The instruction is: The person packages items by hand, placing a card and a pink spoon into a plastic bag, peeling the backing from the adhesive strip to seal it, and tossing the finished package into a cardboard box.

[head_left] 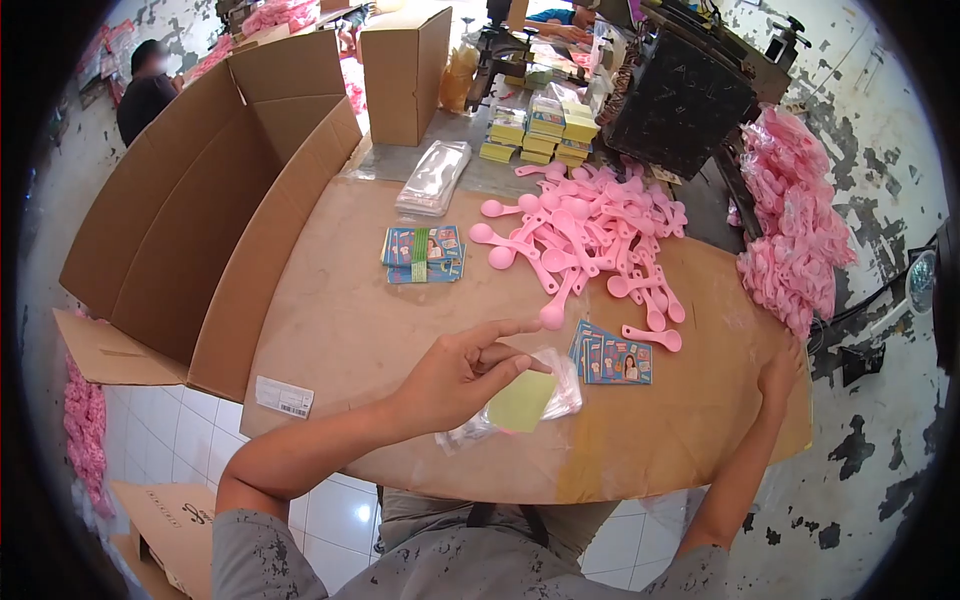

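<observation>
My left hand is above the front middle of the table. Its thumb and middle finger pinch a small yellow-green card; the index finger points out to a pink measuring spoon at the near edge of the spoon pile, seeming to touch it. Beneath the card lie clear plastic bags. Just right of them a fanned stack of printed blue cards rests on the table. My right hand is at the table's right edge, by the bottom of a heap of bagged pink spoons; its fingertips are hard to make out.
A large pile of pink spoons covers the back middle. Left of it lie a banded card bundle and a clear bag stack. An open carton stands left; a dark machine and yellow card stacks stand behind.
</observation>
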Tool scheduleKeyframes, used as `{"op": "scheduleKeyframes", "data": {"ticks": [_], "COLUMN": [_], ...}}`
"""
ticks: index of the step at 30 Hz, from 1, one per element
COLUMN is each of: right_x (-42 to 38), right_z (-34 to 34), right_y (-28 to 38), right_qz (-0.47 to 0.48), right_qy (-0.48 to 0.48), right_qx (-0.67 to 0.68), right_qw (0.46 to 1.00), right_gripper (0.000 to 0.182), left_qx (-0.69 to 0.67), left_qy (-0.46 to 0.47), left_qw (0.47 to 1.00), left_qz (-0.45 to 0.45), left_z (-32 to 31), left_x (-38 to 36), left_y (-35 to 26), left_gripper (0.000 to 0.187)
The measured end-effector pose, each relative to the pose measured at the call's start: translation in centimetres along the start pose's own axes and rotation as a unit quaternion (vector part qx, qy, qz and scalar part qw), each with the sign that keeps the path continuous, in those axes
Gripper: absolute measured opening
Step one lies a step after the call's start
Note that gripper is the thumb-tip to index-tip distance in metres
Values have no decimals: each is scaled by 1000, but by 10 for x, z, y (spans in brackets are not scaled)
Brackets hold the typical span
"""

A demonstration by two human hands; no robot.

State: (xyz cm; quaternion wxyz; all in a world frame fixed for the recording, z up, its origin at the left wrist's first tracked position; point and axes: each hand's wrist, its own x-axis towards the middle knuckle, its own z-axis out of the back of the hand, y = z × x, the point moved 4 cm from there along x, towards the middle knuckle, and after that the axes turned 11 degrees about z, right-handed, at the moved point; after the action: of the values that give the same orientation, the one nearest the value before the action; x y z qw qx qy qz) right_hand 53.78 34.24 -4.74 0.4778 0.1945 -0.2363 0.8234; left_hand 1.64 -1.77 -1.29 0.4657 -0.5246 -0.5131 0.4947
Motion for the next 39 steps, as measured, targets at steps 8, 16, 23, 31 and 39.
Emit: {"op": "scheduleKeyframes", "data": {"ticks": [8,16,23,31,39], "right_x": [37,23,23,22,25], "right_z": [124,145,111,103,103], "right_y": [197,389,402,398,384], "right_qz": [-43,148,89,55,114], "right_qy": [74,270,304,266,261], "right_qx": [291,729,783,821,810], "right_qw": [953,611,535,502,513], "right_gripper": [36,35,25,17,22], "left_qx": [46,-3,-21,43,115], "left_qy": [-40,-19,-27,-45,9], "left_qw": [998,1000,999,998,993], "left_qz": [-15,15,34,22,-40], "left_z": [-1,4,11,13,18], "left_x": [4,10,11,14,14], "left_y": [6,22,22,21,23], "left_gripper": [42,32,28,24,29]}}
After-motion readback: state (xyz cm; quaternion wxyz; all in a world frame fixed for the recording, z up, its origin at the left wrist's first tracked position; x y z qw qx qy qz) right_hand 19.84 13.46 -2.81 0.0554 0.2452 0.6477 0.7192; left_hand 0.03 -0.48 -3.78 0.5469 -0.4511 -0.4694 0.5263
